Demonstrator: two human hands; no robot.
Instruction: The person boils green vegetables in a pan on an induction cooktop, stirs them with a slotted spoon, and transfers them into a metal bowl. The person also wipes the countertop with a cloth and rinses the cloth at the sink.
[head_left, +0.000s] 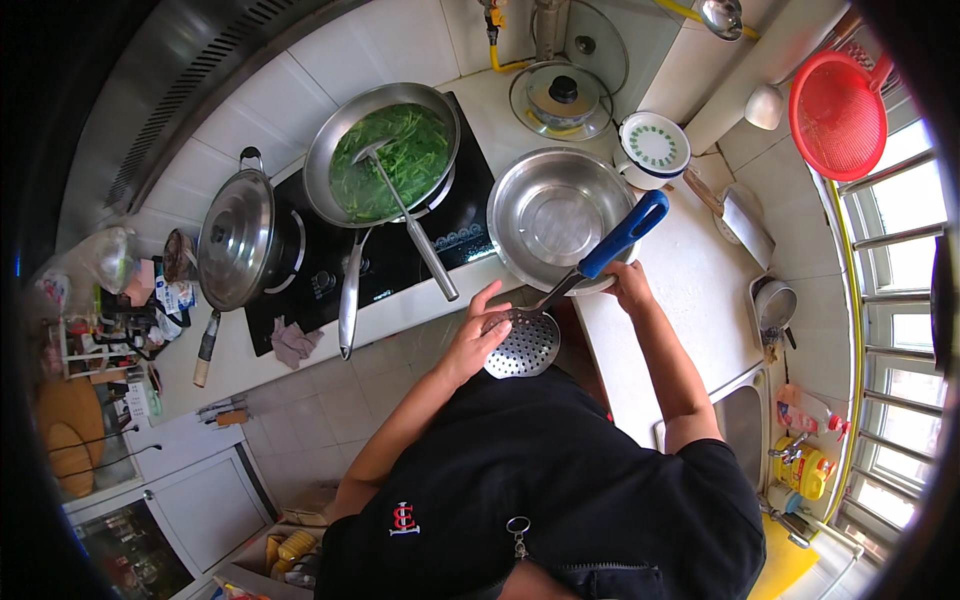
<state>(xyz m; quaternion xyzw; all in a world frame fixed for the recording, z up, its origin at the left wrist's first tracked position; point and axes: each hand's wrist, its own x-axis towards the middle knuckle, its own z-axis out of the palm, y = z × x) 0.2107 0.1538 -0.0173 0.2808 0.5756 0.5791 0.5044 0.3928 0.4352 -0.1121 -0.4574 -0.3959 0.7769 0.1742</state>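
My left hand (477, 337) holds a perforated steel skimmer (529, 346) by its head, close to my body. Its blue handle (616, 241) slants up to the right over a steel basin (561, 217). At the basin's near right rim is my right hand (631, 286), with its fingers closed on the edge. The basin has nothing in it and sits on the counter beside the hob. Left of it, a steel frying pan (322, 187) on the hob contains leafy greens (405, 154) in greenish liquid. A metal turner (420, 236) rests in the pan, its handle sticking out towards me.
A lidded wok (238, 238) stands on the left of the black hob (322, 281), near a crumpled cloth (295, 341). Behind the basin are a glass lid (561, 120) and an enamel mug (645, 177). A cleaver (746, 225) leans right, and a sink (742, 427) lies beyond my right arm.
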